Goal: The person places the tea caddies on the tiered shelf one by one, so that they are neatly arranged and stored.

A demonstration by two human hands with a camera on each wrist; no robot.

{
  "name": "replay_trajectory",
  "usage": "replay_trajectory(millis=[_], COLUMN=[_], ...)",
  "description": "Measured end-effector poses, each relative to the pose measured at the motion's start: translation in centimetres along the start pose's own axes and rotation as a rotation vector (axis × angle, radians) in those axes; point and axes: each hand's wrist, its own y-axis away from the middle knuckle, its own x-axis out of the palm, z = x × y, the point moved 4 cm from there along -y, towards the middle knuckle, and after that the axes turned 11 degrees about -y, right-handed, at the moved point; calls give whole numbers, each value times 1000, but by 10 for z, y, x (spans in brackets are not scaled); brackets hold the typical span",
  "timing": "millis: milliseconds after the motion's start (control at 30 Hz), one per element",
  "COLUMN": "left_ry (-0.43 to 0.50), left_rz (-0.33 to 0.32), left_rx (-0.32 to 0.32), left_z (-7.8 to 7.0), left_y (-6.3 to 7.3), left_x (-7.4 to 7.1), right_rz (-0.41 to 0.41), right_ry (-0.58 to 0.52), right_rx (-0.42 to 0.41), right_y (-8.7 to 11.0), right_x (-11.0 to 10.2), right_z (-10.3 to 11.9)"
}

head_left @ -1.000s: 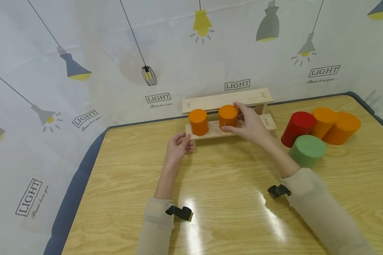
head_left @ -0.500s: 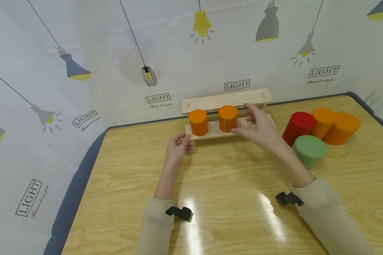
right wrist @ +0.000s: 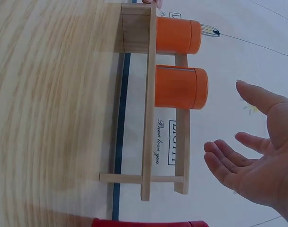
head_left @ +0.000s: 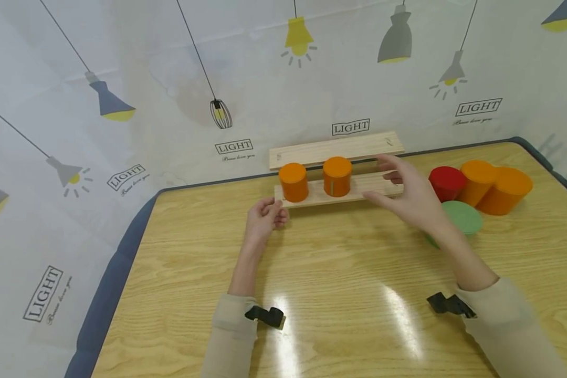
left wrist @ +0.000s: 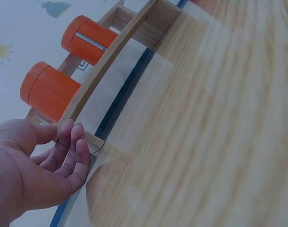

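Two orange canisters, a left one [head_left: 293, 182] and a right one [head_left: 337, 177], stand upright on the lower board of a two-tier wooden rack [head_left: 368, 188]. My left hand [head_left: 262, 218] pinches the front left end of that lower board between thumb and fingers, which the left wrist view shows closely. My right hand [head_left: 413, 197] is apart from the canisters, over the rack's right end, with thumb and fingers spread and nothing between them. In the right wrist view the same hand [right wrist: 257, 156] hangs away from the rack.
At the right of the table [head_left: 208, 273] stand a red canister [head_left: 446, 181], two more orange canisters [head_left: 478, 178] and a green canister [head_left: 463, 218], partly behind my right hand and forearm. A lamp-patterned wall covering [head_left: 170, 105] rises behind the table's back edge.
My right hand has let go of the right orange canister and moved off to the right. The canister stays on the lower board, and my left hand has kept its place.
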Motion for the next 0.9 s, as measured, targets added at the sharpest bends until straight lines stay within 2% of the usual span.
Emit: replay_trajectory(millis=[300,533,900], left_ry=[1,-2,7], left_rz=[0,-6,-4], left_rx=[-1,-14,-19], left_z=[0,1,1], left_y=[0,0,-1], left_x=[1,-1,0], right_rz=[-5,17,18], right_ry=[16,14,74], right_rx=[-13,13,68], right_y=[13,23,42], right_x=[-22,-38,-67], right_z=[3,2,-17])
